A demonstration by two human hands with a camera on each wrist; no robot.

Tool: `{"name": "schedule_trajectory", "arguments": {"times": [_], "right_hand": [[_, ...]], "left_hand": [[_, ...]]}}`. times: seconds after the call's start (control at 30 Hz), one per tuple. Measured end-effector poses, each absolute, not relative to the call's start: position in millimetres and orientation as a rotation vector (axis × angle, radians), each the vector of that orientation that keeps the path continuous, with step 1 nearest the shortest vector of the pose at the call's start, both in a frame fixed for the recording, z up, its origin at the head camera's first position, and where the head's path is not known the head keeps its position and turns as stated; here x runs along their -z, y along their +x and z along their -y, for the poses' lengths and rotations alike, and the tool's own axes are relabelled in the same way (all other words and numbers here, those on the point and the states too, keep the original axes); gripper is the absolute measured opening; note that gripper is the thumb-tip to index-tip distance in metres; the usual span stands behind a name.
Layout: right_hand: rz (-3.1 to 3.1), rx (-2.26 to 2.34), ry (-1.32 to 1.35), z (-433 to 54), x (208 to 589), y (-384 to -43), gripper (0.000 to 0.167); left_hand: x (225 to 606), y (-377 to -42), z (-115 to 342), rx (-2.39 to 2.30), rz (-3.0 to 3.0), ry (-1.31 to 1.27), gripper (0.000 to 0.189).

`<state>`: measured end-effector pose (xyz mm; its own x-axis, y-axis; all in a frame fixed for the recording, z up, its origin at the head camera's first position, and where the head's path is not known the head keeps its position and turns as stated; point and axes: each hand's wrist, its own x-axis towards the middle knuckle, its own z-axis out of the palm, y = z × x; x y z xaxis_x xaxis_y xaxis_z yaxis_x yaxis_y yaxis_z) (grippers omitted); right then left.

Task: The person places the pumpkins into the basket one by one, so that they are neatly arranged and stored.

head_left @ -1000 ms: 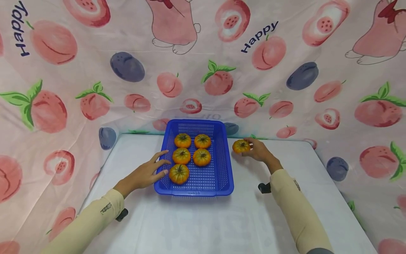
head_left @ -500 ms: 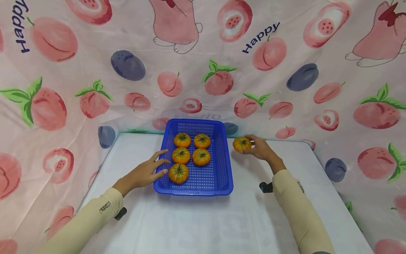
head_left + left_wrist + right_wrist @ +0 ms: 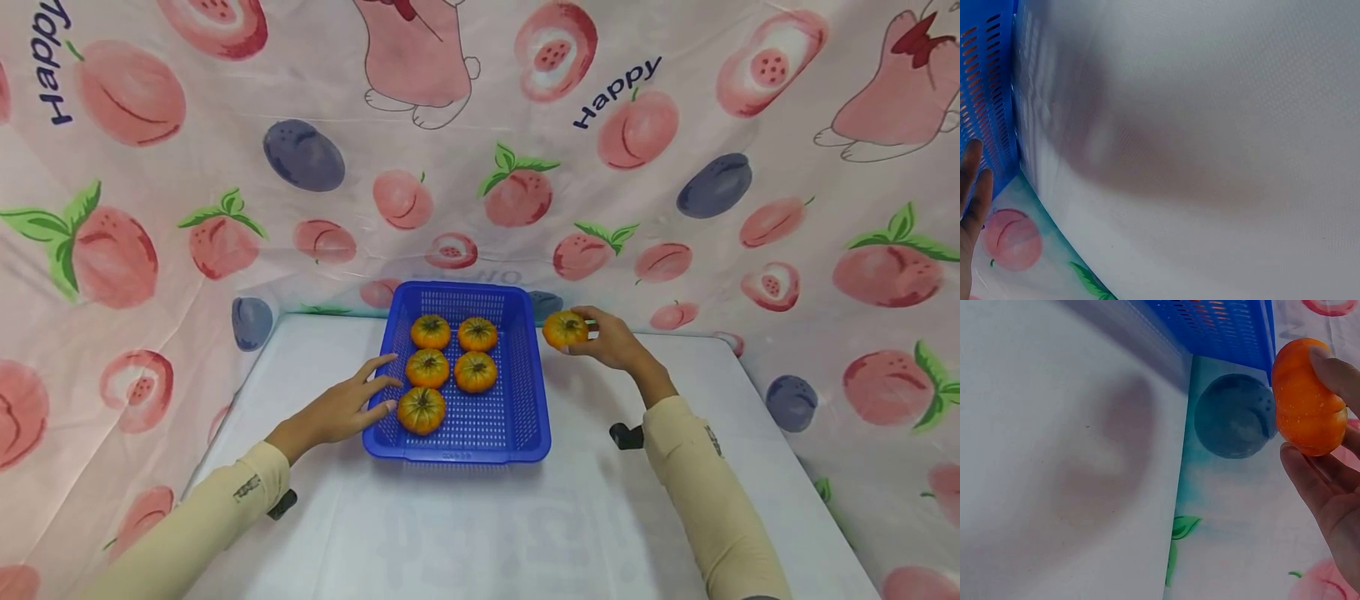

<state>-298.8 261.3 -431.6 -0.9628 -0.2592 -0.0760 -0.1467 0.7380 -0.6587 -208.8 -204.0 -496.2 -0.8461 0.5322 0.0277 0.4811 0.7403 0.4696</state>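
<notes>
My right hand (image 3: pixel 611 340) holds a small orange pumpkin (image 3: pixel 565 330) between thumb and fingers, just right of the blue basket (image 3: pixel 546 417). In the right wrist view the pumpkin (image 3: pixel 1309 403) shows its smooth, ribbed orange side, raised beside the basket wall (image 3: pixel 1229 331). Inside the basket sit several more pumpkins with greenish tops, filling its left and middle; one pumpkin (image 3: pixel 422 411) lies nearest the front left. At the basket's left rim my left hand (image 3: pixel 341 410) has its fingers spread, the tips reaching over the edge. Two of its fingers (image 3: pixel 979 197) show against the basket in the left wrist view.
The basket stands on a white table (image 3: pixel 480 525) near its back edge. Behind and on both sides hangs a pink fruit-print cloth (image 3: pixel 465 200). Bare basket floor (image 3: pixel 495 425) shows at the front right.
My right hand has lifted the pumpkin and carried it slightly left, closer to the basket's right rim. My left hand has stayed at the left rim.
</notes>
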Motion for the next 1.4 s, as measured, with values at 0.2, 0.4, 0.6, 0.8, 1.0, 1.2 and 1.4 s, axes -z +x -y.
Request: {"name": "schedule_trajectory", "arguments": {"times": [0.2,0.4,0.6,0.8,1.0,1.2,1.4], "right_hand": [[-2.75,1.052,-0.348,-255,427,-299,0.077],[-2.765,1.018,-0.386,-247,423,-299,0.082],[-2.769,1.005,-0.399,-237,417,-301,0.083],[-2.765,1.01,-0.422,-226,412,-303,0.083],[-2.741,1.044,-0.457,-218,410,-303,0.082],[-2.721,1.046,-0.467,-210,415,-306,0.081],[-2.726,1.024,-0.492,-200,419,-307,0.084]], "left_hand": [[496,-209,204,-0.698,-2.836,0.839,0.051],[495,-209,204,-0.702,-2.832,0.846,0.05],[495,-209,204,-0.704,-2.83,0.846,0.051],[495,-209,204,-0.705,-2.828,0.843,0.051],[495,-209,204,-0.716,-2.831,0.846,0.05],[496,-209,204,-0.725,-2.84,0.844,0.051],[495,-208,204,-0.722,-2.839,0.842,0.05]]}}
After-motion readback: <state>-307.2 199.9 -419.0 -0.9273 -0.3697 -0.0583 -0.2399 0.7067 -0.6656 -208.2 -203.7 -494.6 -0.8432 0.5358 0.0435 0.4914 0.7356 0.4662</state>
